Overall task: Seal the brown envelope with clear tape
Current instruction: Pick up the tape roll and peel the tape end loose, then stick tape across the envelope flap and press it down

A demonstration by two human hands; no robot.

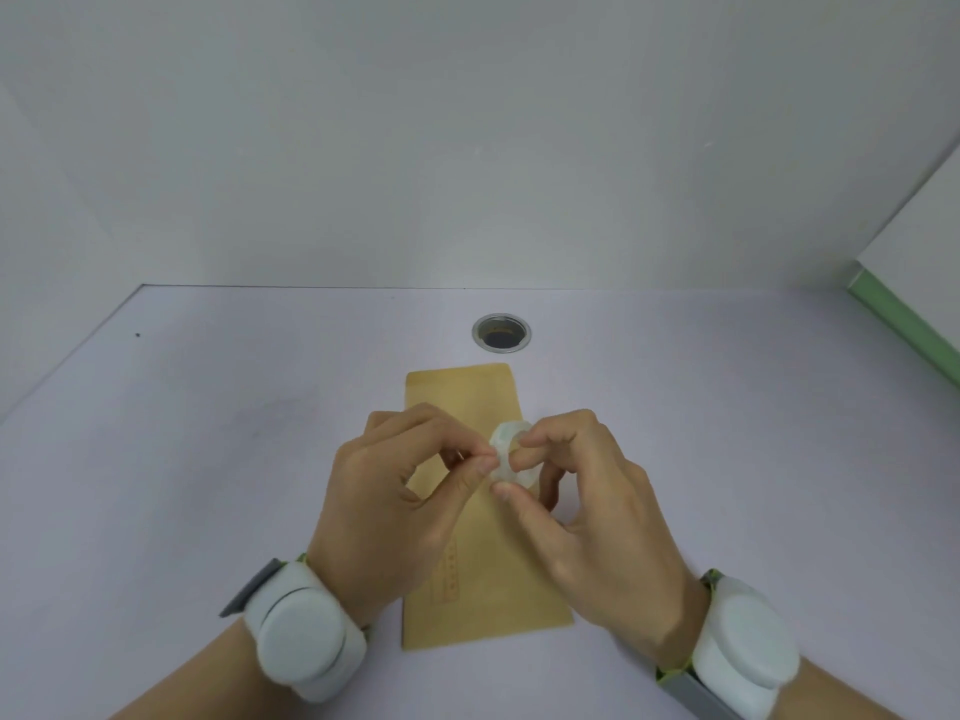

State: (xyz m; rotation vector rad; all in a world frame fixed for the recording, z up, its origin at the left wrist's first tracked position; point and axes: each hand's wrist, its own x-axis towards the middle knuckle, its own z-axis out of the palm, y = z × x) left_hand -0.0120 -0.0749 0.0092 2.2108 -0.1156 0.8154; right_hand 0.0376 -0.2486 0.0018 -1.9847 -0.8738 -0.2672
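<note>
A brown envelope (467, 392) lies lengthwise on the table, its short end pointing away from me. Above its middle I hold a small roll of clear tape (508, 449). My right hand (587, 506) grips the roll between thumb and fingers. My left hand (395, 491) pinches at the roll's left edge with thumb and forefinger. Both hands hide the envelope's middle; whether a strip is pulled loose cannot be seen.
The pale table (208, 459) has a round metal-rimmed cable hole (501, 333) just beyond the envelope. White walls stand behind and at the left. A green-edged panel (904, 324) runs along the right. Both wrists carry white band devices.
</note>
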